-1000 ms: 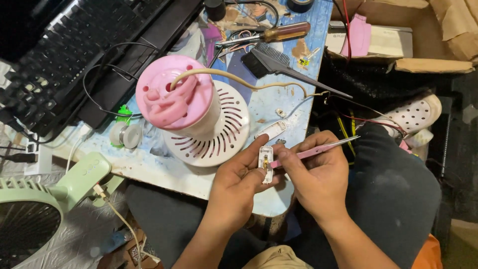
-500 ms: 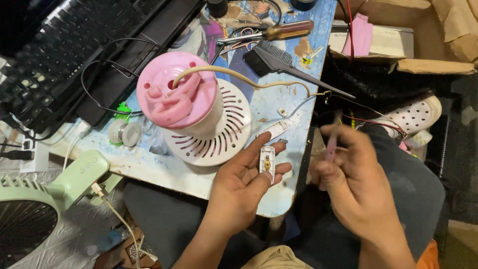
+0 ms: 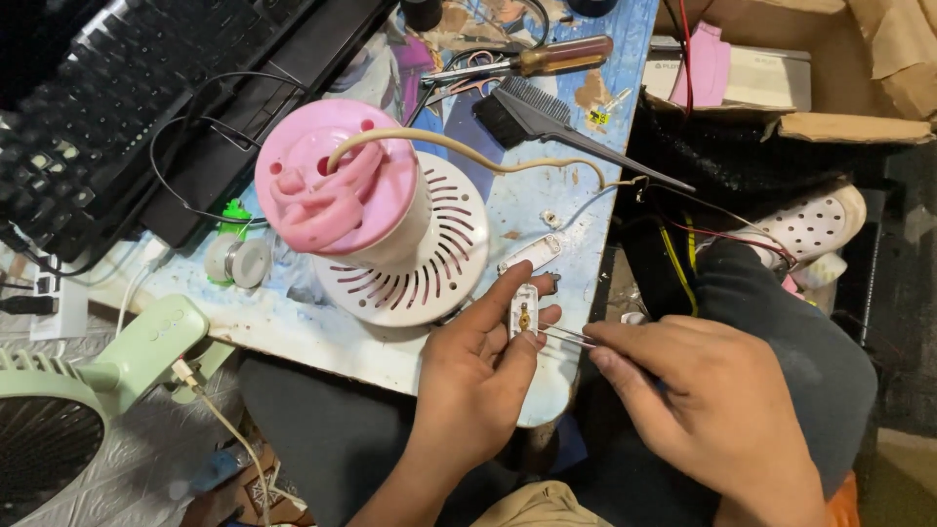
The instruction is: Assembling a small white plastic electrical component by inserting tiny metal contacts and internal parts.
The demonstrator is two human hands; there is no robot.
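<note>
My left hand (image 3: 478,376) holds a small white switch housing (image 3: 524,310) between thumb and fingers, its open side with a brass contact facing up, just off the table's front edge. My right hand (image 3: 705,405) grips thin metal tweezers (image 3: 566,336) whose tips point left and touch the housing's lower end. A second white cover piece (image 3: 529,256) lies on the table just above the hands. The pink-topped fan motor unit (image 3: 337,185) stands on its round white grille (image 3: 429,273), left of the hands, with a beige cord running out to the right.
The blue worktable (image 3: 547,195) also carries a wooden-handled screwdriver (image 3: 547,59), a black brush (image 3: 547,122), a solder reel (image 3: 237,261) and a black keyboard (image 3: 107,117). A green desk fan (image 3: 88,390) sits lower left. Cardboard boxes and a white clog (image 3: 810,224) lie right.
My right hand, which a second ago held a pink-handled tool against the housing, pulled away and now returns with metal tweezers. The left hand keeps the housing nearly still.
</note>
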